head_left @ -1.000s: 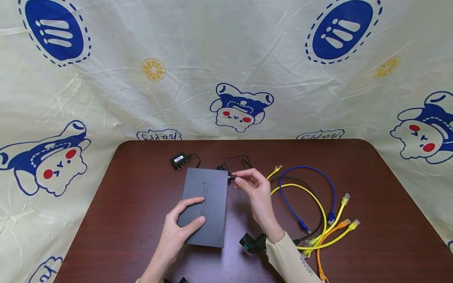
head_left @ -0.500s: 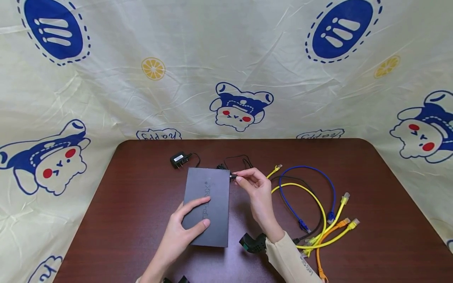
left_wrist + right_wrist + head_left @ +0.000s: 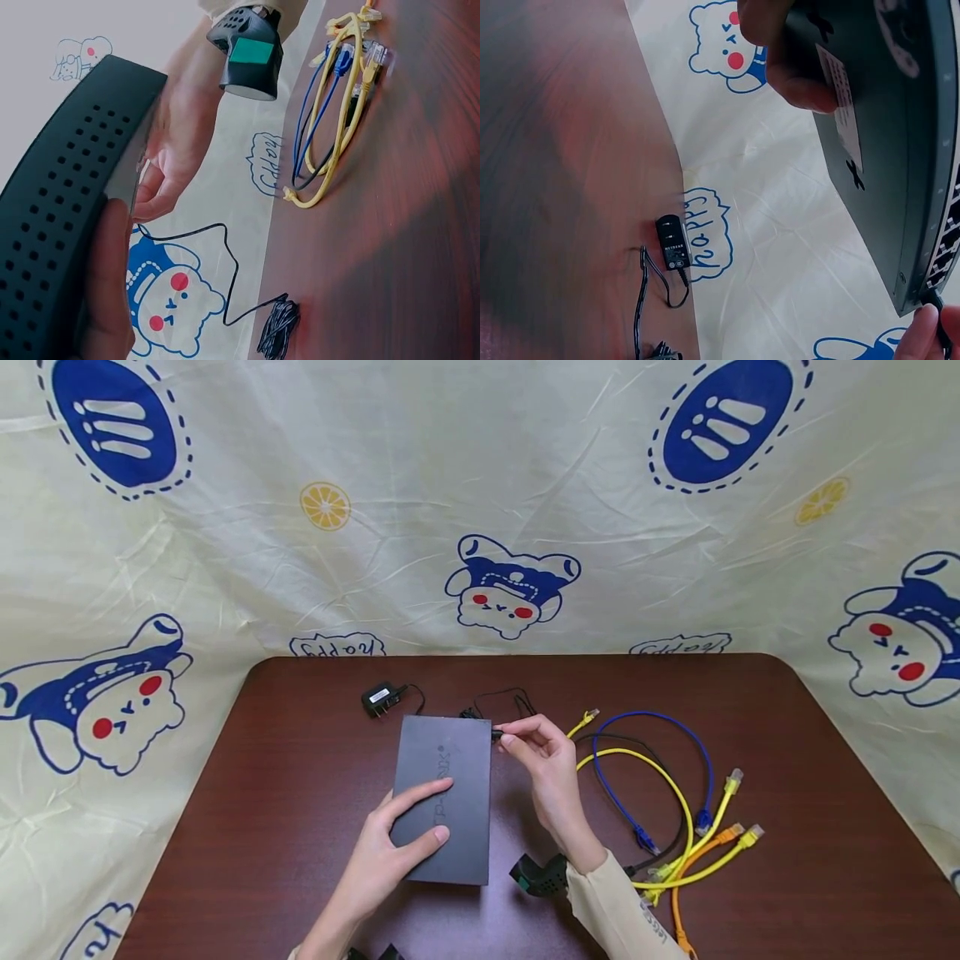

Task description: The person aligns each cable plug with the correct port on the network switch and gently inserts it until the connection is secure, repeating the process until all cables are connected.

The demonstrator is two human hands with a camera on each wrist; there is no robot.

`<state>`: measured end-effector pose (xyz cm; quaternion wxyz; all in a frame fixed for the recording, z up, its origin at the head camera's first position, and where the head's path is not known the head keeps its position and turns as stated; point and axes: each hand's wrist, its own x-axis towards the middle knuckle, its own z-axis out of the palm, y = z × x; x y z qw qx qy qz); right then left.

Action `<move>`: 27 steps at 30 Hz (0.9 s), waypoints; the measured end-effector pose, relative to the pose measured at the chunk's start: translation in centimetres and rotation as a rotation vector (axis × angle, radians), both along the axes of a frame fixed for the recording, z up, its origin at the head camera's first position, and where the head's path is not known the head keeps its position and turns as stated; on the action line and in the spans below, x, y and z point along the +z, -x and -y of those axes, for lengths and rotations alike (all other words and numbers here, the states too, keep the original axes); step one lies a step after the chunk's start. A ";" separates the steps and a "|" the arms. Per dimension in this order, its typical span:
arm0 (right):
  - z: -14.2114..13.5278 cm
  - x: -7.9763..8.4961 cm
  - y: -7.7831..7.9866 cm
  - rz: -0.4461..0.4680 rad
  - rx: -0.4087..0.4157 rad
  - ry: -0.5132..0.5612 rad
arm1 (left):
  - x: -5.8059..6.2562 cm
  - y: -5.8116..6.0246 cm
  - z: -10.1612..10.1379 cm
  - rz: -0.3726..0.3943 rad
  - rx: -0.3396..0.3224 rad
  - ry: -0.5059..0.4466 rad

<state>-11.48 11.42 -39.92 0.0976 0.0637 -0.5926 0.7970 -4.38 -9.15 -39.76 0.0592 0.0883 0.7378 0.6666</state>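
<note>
A: What are the hands doing?
B: Both are busy. The left hand (image 3: 384,852) grips the dark box (image 3: 471,810), thumb and index finger across its top, other fingers underneath. The right hand (image 3: 553,777) pinches a small black plug (image 3: 496,735) at the box's far right corner.

A: Is the box on the bench (image 3: 300,827)?
B: No, it's held up in front of the person; the right wrist view catches its underside and the ports (image 3: 946,240) along one edge.

A: So which step is this?
B: I'd call it fitting the power lead. The plug meets the end of the port edge, but how deep it sits I can't tell.

A: And the next move?
B: If it isn't fully home, a straight push by the right hand while the left braces the box. Pushing askew could jam it. I'd check it's firm before letting go.

A: Anything pulling on it?
B: A thin cord (image 3: 232,262) runs from near the right fingers to a coil (image 3: 278,330) on the bench, with some slack. The adapter (image 3: 378,699) lies beyond the box, and off to the right are yellow cables (image 3: 731,783), a blue cable (image 3: 709,768) and an orange cable (image 3: 727,835).
</note>
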 end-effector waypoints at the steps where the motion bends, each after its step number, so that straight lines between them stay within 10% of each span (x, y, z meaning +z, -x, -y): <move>1: 0.0 -0.1 0.0 -0.001 0.002 0.004 | 0.0 0.0 0.0 0.009 0.000 -0.006; 17: -0.2 -0.5 0.0 -0.009 0.039 0.050 | -0.5 0.2 0.0 0.070 -0.017 -0.068; 27: -0.7 -1.1 0.0 0.016 0.141 0.029 | -0.9 0.0 -0.9 0.062 0.084 -0.140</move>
